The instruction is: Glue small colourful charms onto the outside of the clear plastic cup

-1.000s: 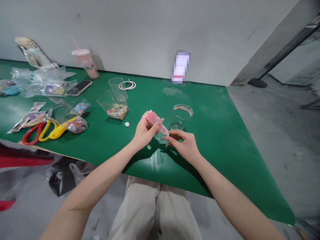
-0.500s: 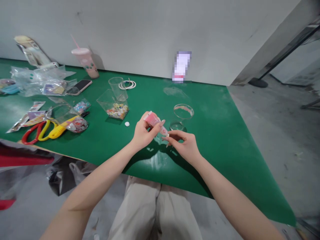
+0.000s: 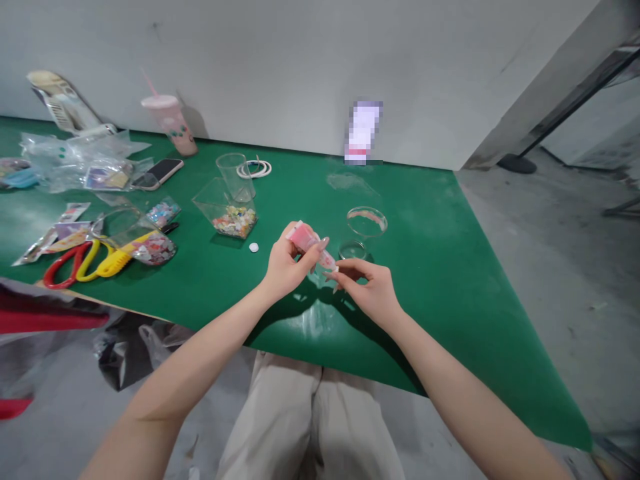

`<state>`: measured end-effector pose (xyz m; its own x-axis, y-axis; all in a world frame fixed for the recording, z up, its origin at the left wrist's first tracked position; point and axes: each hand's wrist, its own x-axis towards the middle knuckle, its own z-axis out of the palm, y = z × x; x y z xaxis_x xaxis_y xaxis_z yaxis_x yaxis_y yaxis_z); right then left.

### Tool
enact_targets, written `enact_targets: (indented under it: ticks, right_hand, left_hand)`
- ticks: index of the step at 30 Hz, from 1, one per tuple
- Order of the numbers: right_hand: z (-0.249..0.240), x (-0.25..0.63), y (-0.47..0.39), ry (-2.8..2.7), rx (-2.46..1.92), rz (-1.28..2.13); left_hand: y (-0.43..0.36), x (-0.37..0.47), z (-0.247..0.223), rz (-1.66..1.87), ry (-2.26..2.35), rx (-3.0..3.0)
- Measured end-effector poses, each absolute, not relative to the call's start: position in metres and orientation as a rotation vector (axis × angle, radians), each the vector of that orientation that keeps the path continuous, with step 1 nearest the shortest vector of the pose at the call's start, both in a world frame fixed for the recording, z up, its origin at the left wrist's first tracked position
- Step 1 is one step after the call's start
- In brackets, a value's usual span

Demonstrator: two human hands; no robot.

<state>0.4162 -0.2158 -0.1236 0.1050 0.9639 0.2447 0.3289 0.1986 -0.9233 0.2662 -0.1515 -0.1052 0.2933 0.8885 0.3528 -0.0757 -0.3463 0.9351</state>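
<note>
– Pink translucent soft squeeze tube (image 3: 304,237): position?

– Held above the smooth green surface (image 3: 450,300), nearer the near edge than the far edge. Tilted: broad pink end toward the far left, narrow white end toward the near right corner.

– Left hand (image 3: 286,269)?

– Gripping the tube's body, thumb laid along its upper side.

– Right hand (image 3: 371,291)?

– Thumb and index finger pinched at the narrow white end, remaining fingers bent and partly hidden. Whether a separate piece sits between those fingertips: cannot tell.

– Items close to the hands?

– Just beyond the right hand, a small round clear dish (image 3: 353,251). Past that, toward the far edge, a larger round clear dish (image 3: 367,231) with pinkish matter along its far side. Left of the left hand, a small round white disc (image 3: 254,247), lying flat.

– Left part of the surface?

– Angular clear plastic container (image 3: 207,200) holding small multicoloured pieces (image 3: 236,223). Tall clear cylindrical cup (image 3: 236,179) behind it; contact cannot be judged. Coiled white cord (image 3: 264,175) nearer the far edge. Along the near edge: red plastic loop handle (image 3: 80,259) and ridged yellow plastic handle (image 3: 115,265).

– Far edge?

– Pink lidded tumbler (image 3: 175,127) with straw, upright, toward the left. Pale upright rectangular object (image 3: 363,132) farther right; detail blurred.
</note>
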Motion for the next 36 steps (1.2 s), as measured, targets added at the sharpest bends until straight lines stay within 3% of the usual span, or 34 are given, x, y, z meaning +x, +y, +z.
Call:
enact_targets:
  ticks: [24, 36]
  right_hand:
    - [-0.1269, 0.416, -0.2158, -1.415, -1.307, 0.761]
    - [-0.126, 0.4162, -0.2164, -1.398, -1.331, 0.798]
  left_hand:
    - [-0.1515, 0.2693, -0.099, 1.157, 0.748, 1.496]
    - [-0.1522, 0.2645, -0.1066, 1.27, 0.809, 1.78]
